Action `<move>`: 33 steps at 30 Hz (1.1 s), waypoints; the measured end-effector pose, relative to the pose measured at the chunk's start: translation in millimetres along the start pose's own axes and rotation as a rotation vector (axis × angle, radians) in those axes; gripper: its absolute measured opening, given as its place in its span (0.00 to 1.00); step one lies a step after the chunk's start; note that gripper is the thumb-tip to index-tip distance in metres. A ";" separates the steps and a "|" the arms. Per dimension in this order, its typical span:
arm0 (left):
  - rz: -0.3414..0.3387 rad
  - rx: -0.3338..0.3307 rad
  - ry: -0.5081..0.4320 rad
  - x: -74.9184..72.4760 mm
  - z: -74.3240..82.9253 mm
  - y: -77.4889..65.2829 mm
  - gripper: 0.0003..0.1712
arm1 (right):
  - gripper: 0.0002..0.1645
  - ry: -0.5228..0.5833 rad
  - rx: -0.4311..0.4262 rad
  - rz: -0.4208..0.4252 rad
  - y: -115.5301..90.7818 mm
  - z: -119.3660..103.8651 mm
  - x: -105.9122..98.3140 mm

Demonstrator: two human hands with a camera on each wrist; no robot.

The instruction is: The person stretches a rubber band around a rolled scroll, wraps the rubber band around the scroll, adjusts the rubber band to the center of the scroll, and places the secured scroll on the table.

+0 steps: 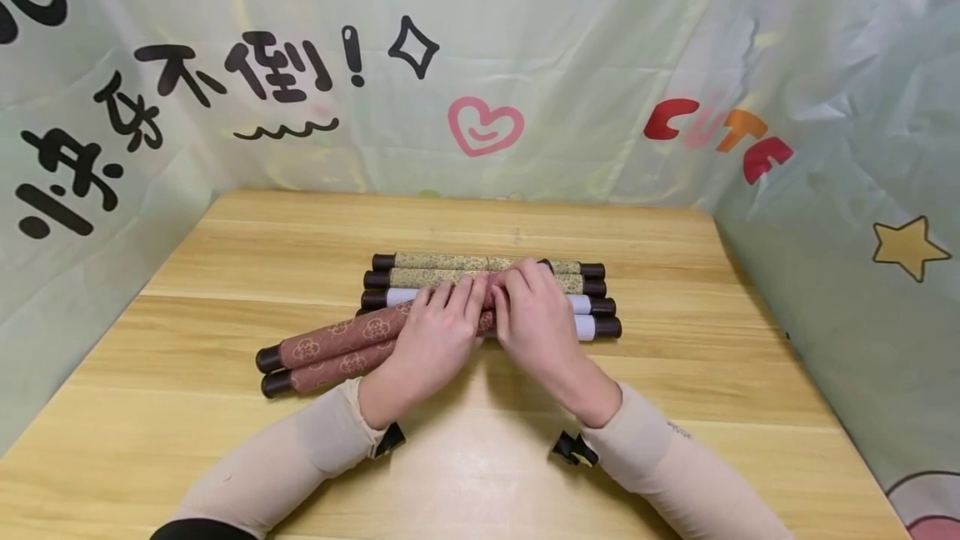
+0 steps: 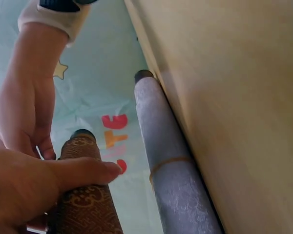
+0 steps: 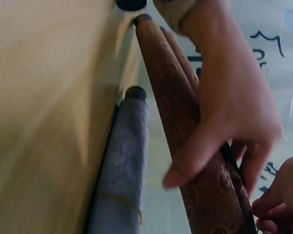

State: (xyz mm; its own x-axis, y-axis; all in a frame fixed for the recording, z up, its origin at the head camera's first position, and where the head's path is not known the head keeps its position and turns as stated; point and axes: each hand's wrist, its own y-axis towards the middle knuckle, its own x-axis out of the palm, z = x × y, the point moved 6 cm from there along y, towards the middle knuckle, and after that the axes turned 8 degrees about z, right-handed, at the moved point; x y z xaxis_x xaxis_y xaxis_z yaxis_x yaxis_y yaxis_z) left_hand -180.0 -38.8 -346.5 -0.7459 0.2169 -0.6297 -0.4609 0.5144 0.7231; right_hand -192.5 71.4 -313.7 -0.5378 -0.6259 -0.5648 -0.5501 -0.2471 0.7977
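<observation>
Two reddish-brown patterned scrolls [image 1: 341, 332] with dark end knobs lie side by side, slanting up to the right and raised above the other rolls. My left hand [image 1: 438, 332] grips this pair near the middle, its thumb [image 2: 93, 173] along the near side in the left wrist view. Towards the pair's right end, my right hand [image 1: 536, 315] bends its fingers over the scrolls. Its fingertips [image 3: 263, 209] pinch together at the scroll's edge in the right wrist view; what exactly lies between them is hidden.
Under and behind lie pale bluish-white scrolls [image 1: 586, 327] and yellowish patterned scrolls [image 1: 438, 260], all dark-ended. A thin band [image 2: 173, 161] circles a pale roll in the left wrist view. The wooden table [image 1: 187, 315] meets printed cloth walls [image 1: 570, 48] behind and on both sides.
</observation>
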 end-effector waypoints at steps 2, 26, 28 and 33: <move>0.023 -0.006 0.008 -1.3 -3.7 1.4 0.45 | 0.04 0.016 -0.011 -0.009 -2.7 -5.6 0.8; 0.190 -0.148 -0.116 -34.6 -61.0 23.0 0.49 | 0.09 0.789 0.545 -0.040 -7.3 33.4 22.1; 0.182 -0.149 -0.120 -34.2 -60.9 22.9 0.48 | 0.10 0.873 0.651 -0.080 -10.8 37.4 29.1; 0.119 -0.157 -0.130 -29.5 -60.5 21.8 0.50 | 0.09 0.651 0.370 -0.052 -7.8 25.0 16.3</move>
State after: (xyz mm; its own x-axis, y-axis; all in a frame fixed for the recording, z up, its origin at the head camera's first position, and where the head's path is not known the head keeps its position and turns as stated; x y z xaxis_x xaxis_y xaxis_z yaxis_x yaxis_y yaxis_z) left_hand -197.1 -84.1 -294.9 -0.7360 0.3788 -0.5611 -0.4500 0.3456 0.8235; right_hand -212.9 81.7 -334.4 -0.0819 -0.9597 -0.2687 -0.8050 -0.0953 0.5856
